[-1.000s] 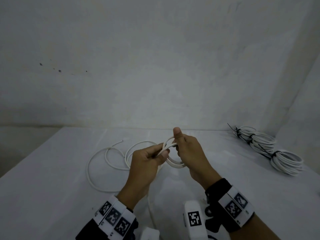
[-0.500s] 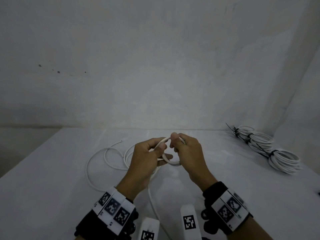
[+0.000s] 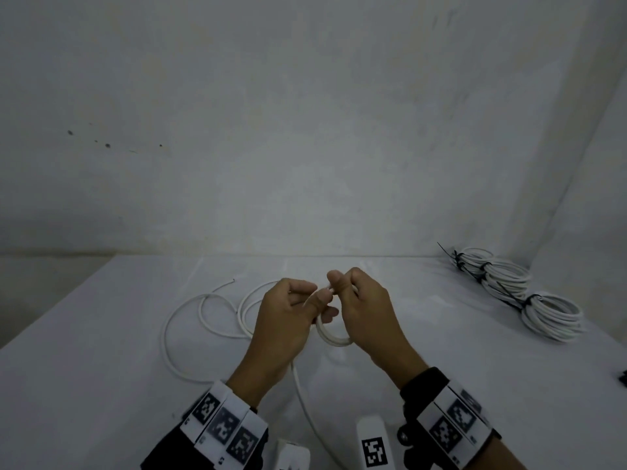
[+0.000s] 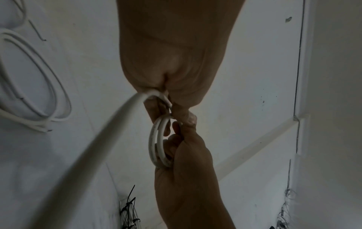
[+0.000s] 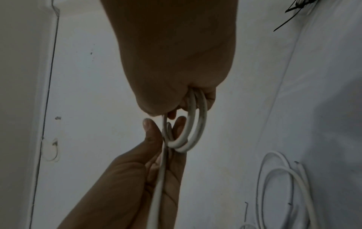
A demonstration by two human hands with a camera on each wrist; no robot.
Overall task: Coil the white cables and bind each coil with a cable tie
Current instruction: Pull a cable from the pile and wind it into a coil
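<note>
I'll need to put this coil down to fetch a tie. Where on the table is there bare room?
Bare: the stretch between the right hand and the tied coils, and the near left corner. Crowded: the loose cable left of the left hand; the far right edge.

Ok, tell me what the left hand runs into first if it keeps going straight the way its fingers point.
The right hand: the left hand points right at it, their fingertips almost meeting over the small white coil both hold. Depth between them is hard to judge.

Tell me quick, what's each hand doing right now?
Left hand: pinches the white cable, feeding it in.
Right hand: grips the small coil.
</note>
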